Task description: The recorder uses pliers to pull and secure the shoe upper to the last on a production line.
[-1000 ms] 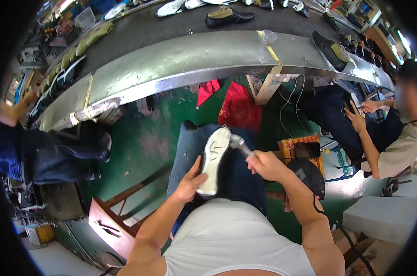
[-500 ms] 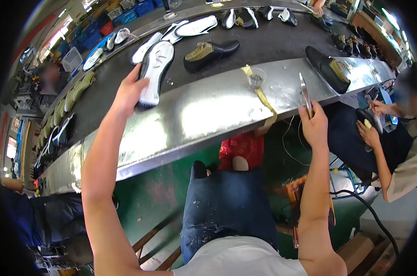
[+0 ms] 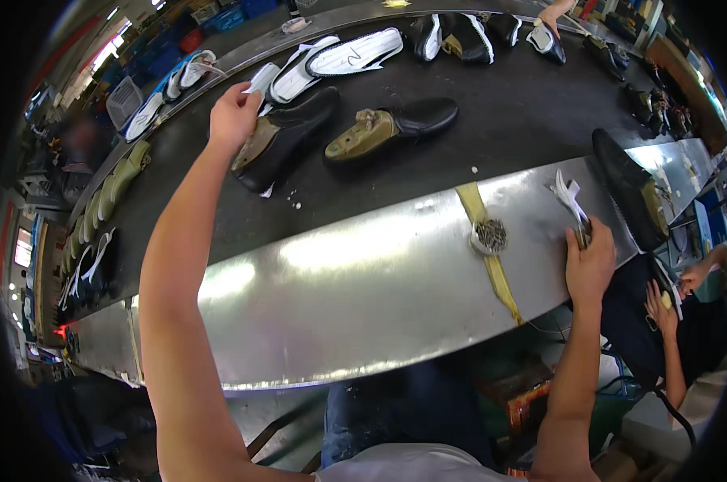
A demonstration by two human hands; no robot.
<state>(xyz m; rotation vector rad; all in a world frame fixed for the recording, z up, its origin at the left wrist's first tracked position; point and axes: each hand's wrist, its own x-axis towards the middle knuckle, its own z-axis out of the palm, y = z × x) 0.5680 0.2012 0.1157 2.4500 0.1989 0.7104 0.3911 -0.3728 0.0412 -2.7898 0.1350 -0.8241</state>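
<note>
My left hand [image 3: 235, 120] reaches over the heel end of a black shoe [image 3: 293, 128] lying sole down on the dark work surface. Its fingers pinch the near edge of a white-soled shoe [image 3: 260, 79] lying sole up just behind. To the right rests another black shoe with an olive heel part [image 3: 391, 130]. My right hand [image 3: 590, 261] holds a pointed metal tool [image 3: 572, 202] above the metal ledge; something white shows along its forked-looking tip, and its exact kind is unclear. A third black shoe [image 3: 628, 189] lies to the right of that hand.
A small cup of metal bits [image 3: 489, 236] stands on a yellow strap [image 3: 504, 293] across the metal ledge [image 3: 339, 313]. White-soled shoes [image 3: 355, 53] line the back. At right, a person's hand [image 3: 663, 313] works on a shoe; another hand [image 3: 557, 11] reaches in at the far right.
The shoe held sole up in my left hand now lies sole down, and that hand is at the white-soled shoe behind it. White material now shows on the right hand's tool. My view has shifted.
</note>
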